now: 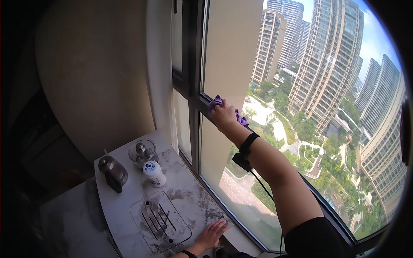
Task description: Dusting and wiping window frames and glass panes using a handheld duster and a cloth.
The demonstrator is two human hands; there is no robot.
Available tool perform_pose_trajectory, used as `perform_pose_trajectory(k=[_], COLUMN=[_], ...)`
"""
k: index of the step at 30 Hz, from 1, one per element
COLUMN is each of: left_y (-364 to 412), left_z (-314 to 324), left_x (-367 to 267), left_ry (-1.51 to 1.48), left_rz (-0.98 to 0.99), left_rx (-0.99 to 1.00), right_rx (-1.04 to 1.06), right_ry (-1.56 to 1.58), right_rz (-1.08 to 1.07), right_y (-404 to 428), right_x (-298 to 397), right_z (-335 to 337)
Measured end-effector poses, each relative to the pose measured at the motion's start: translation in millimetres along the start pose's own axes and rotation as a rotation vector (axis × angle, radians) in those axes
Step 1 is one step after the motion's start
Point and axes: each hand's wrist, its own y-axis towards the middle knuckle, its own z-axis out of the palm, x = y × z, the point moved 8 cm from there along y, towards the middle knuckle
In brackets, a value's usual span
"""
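My right hand [223, 113] is closed around a crumpled purple cloth [242, 120] and presses it on the dark horizontal window frame bar [204, 102], near its left end. A black strap with a small box and a cable sits on that forearm. Low in the view, my left hand [211, 234] rests with fingers spread on the edge of the marbled countertop [193, 183], holding nothing. Beside it, a rounded rectangular drain panel with slots [158, 222] is set in the top.
On the countertop stand a metal pot with a dark handle [113, 171], a glass bowl holding metal pieces [142, 153] and a white lidded jar with blue decoration [155, 174]. Large window panes [232, 48] rise at the right; tall buildings and gardens lie outside.
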Motion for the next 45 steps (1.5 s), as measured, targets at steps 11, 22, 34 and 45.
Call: perform_pose_trajectory(k=[11, 22, 34, 45], left_y=[-6, 1, -1, 1], left_z=[14, 28, 24, 18], left_x=[7, 4, 10, 11], left_ry=[0.015, 0.037, 0.039, -0.016], left_rz=[0.059, 0.08, 0.075, 0.02], left_rx=[-0.01, 0.025, -0.02, -0.049], right_rx=[-0.071, 0.32, -0.534, -0.316], right_ry=[0.143, -0.064, 1.896, 2.275], right_rz=[0.27, 1.058, 1.547, 0.77], right_y=[-311, -651, -713, -561], right_x=[-66, -135, -101, -80], right_z=[-88, -174, -192, -130])
